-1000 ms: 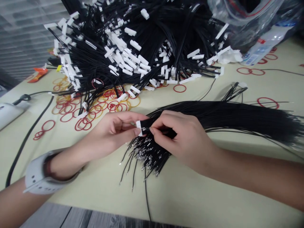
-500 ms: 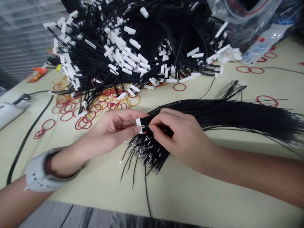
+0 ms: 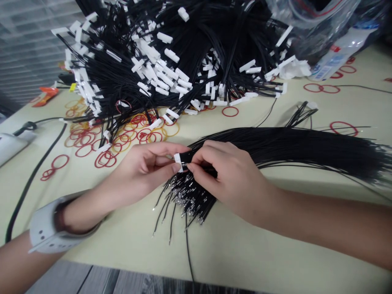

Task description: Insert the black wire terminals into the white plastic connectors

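Between the thumb and fingers of my left hand [image 3: 147, 169] is a small white connector housing [image 3: 178, 162], held upright at its end. My right hand [image 3: 226, 175] pinches a thin black wire [image 3: 185, 165] close beside the housing's right face. Whether the wire's tip sits inside the housing cannot be made out. Under both hands lies a thick bundle of black wires [image 3: 284, 147], its near ends [image 3: 190, 198] tipped with shiny metal terminals. The bundle curves away to the right, where more metal tips show.
A big heap of black wires with white connectors [image 3: 165, 77] fills the back. Red and yellow rubber bands [image 3: 122, 136] lie in front of it. At back right are a plastic bottle [image 3: 339, 53] and clear bags [image 3: 315, 16]. An orange tool [image 3: 45, 96] lies far left; a black cable [image 3: 33, 175] crosses the left side.
My right hand has moved slightly left, bringing its fingertips and the wire closer to the white housing. My left hand keeps its hold. The whole view has shifted a little.
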{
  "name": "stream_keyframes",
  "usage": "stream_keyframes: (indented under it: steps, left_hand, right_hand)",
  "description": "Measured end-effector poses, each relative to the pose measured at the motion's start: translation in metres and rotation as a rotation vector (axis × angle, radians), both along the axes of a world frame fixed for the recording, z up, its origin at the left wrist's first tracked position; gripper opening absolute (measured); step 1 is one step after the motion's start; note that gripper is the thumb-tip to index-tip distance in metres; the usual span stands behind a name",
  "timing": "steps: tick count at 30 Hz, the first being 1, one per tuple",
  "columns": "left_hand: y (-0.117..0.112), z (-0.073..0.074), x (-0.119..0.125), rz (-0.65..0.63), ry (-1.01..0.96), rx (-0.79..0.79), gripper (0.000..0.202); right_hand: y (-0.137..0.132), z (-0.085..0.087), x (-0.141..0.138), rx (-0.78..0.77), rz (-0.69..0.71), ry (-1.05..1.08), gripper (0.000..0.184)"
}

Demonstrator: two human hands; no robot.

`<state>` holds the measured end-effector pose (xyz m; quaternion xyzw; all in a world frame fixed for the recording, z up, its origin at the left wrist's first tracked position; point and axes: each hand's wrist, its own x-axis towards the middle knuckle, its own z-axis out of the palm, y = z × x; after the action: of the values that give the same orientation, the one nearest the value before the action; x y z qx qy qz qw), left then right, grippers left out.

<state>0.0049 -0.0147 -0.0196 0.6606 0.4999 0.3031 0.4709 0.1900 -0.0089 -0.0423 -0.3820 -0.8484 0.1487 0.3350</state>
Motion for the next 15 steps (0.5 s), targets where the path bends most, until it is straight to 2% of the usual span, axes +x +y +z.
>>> stream_keyframes:
  steps: [15]
  left_hand:
    - [-0.0005, -0.0003, 0.0024, 0.012, 0.014, 0.007, 0.026]
  right_hand:
    - [0.0005, 0.0007, -0.0021, -0.002, 0.008, -0.068, 0.020]
